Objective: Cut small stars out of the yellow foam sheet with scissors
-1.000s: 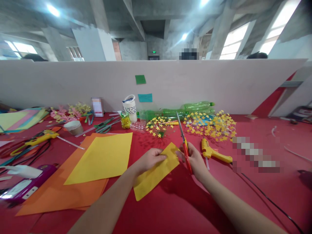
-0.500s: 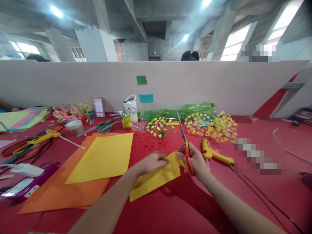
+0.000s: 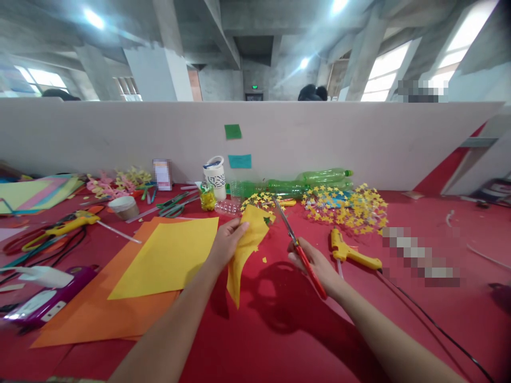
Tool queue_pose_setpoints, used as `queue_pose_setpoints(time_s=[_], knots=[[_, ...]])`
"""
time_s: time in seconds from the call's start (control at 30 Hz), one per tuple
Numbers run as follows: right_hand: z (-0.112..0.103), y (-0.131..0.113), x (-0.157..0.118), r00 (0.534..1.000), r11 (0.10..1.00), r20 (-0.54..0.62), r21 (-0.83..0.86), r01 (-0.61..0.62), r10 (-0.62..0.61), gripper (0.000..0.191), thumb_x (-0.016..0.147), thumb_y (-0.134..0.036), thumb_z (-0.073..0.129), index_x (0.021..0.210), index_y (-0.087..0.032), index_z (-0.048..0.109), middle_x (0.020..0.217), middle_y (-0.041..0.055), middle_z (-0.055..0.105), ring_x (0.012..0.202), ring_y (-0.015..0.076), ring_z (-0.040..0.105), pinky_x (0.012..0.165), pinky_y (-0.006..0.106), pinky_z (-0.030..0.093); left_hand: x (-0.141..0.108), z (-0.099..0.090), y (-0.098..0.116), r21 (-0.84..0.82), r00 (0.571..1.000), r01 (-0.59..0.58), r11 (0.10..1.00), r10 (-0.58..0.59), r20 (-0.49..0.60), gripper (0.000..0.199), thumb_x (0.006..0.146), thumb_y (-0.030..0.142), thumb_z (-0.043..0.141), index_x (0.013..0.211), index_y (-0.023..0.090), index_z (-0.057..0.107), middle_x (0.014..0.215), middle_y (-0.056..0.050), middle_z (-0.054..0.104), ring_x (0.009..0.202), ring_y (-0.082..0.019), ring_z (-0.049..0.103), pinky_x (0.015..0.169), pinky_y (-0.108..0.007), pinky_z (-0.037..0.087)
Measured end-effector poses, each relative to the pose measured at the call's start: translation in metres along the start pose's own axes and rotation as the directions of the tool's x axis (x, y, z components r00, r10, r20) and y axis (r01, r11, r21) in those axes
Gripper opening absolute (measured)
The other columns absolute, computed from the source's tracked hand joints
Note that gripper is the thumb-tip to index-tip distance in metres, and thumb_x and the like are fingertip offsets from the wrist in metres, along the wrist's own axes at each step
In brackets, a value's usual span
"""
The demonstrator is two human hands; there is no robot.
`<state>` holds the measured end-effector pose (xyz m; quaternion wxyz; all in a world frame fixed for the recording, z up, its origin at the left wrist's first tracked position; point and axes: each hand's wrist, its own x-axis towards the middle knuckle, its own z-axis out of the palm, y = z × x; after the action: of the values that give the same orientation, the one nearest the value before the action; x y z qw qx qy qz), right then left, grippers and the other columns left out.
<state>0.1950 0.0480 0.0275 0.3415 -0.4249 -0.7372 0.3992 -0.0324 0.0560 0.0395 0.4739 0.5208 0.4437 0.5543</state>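
Above red tabletop (image 3: pixel 239 356), left hand (image 3: pixel 224 240) has raised gripped paper (image 3: pixel 254 230); right hand (image 3: pixel 317 265) clasps scissors (image 3: pixel 296 242).

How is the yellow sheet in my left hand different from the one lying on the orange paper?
The held yellow sheet looks narrower; the flat yellow sheet is broader. The held yellow sheet bends and hangs from your left hand; the flat yellow sheet lies spread on the orange paper. Both are yellow.

Concrete ceiling (image 3: pixel 255 18) (bright lamps (image 3: pixel 95 19)), pale partition (image 3: pixel 303 138).
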Motion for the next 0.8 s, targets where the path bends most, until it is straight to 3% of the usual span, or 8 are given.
queue_pose_setpoints(time_s=[0.17, 0.3, 0.5, 0.8], knots=[[-0.003, 0.005, 0.001, 0.995, 0.969, 0.102, -0.249, 0.008, 0.018, 0.027, 0.078, -0.041, 0.048, 0.067, -0.017, 0.046, 0.059, -0.0032, 0.042, 0.055, 0.0103, 0.038, 0.05, 0.02, 0.029, 0.001, -0.009, 0.002, -0.048, 0.982, -0.062, 0.997, 0.052, -0.184, 0.03, 0.07, 0.037, 0.059, 0.088, 0.014, 0.059, 0.07, -0.001, 0.064, 0.063, -0.016, 0.059, 0.061, -0.025, 0.046], [-0.002, 0.008, 0.0, 0.981, 0.937, 0.191, -0.348, 0.03, 0.039, 0.032, 0.078, -0.045, 0.047, 0.063, -0.017, 0.042, 0.055, -0.0044, 0.037, 0.051, 0.0087, 0.033, 0.048, 0.02, 0.025, 0.001, -0.012, 0.001, 0.022, 0.962, -0.149, 0.989, 0.15, -0.226, 0.025, 0.069, 0.032, 0.061, 0.087, 0.014, 0.06, 0.073, -0.001, 0.065, 0.063, -0.016, 0.059, 0.061, -0.025, 0.046], [-0.001, 0.003, -0.002, 0.966, 0.958, 0.246, -0.287, -0.001, 0.074, 0.037, 0.078, -0.05, 0.045, 0.063, -0.016, 0.043, 0.054, -0.004, 0.039, 0.049, 0.0082, 0.035, 0.045, 0.018, 0.024, 0.0, -0.013, -0.002, 0.161, 0.964, -0.197, 0.967, 0.221, -0.149, 0.025, 0.068, 0.025, 0.061, 0.091, 0.015, 0.061, 0.079, -0.001, 0.065, 0.068, -0.016, 0.059, 0.063, -0.024, 0.046], [-0.004, -0.004, -0.002, 0.928, 0.983, 0.329, -0.098, -0.153, 0.177, 0.04, 0.079, -0.053, 0.044, 0.061, -0.017, 0.038, 0.045, -0.0055, 0.039, 0.039, 0.0068, 0.038, 0.039, 0.017, 0.026, 0.0, -0.011, -0.005, 0.005, 0.985, -0.159, 0.987, 0.159, -0.071, 0.035, 0.067, 0.019, 0.059, 0.103, 0.016, 0.055, 0.086, -0.002, 0.065, 0.075, -0.018, 0.06, 0.068, -0.028, 0.046]])
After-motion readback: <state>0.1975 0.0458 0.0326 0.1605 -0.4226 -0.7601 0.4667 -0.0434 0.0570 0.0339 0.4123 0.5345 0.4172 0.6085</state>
